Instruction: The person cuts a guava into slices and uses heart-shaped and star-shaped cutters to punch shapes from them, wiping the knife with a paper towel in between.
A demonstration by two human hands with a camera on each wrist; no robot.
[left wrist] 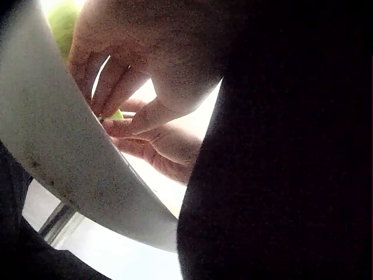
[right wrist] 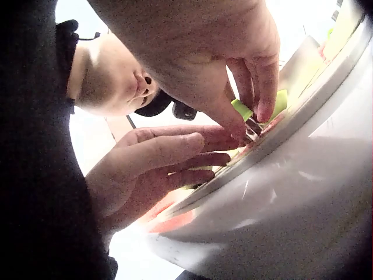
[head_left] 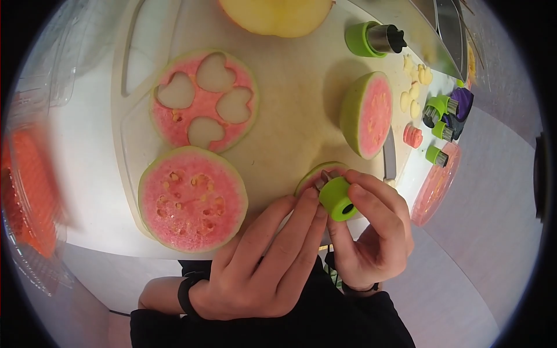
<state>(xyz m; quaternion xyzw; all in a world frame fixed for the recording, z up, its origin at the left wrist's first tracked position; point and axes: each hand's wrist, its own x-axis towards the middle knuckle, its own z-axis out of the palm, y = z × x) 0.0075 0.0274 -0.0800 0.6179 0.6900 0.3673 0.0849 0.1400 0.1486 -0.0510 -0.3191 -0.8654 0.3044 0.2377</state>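
Observation:
My right hand (head_left: 380, 229) pinches a green-handled metal cutter (head_left: 337, 199) between thumb and fingers; the cutter's metal end is at a pink-fleshed slice (head_left: 316, 174) near the board's front edge. Beside it, my left hand (head_left: 264, 264) has its fingers extended, the tips at the slice and close to the cutter. The two hands cover much of that slice. In the right wrist view the cutter (right wrist: 242, 109) is held tilted, its metal end down at the pink flesh, and the left hand (right wrist: 157, 166) reaches in with straight fingers.
On the cutting board (head_left: 290, 87) lie a whole round slice (head_left: 192, 199), a slice with several heart-shaped holes (head_left: 188, 109), a cut half fruit (head_left: 366, 116) and another green cutter (head_left: 362, 39). More cutters (head_left: 436, 155) and small cut pieces (head_left: 413, 136) are at the right; a clear container (head_left: 35, 185) stands left.

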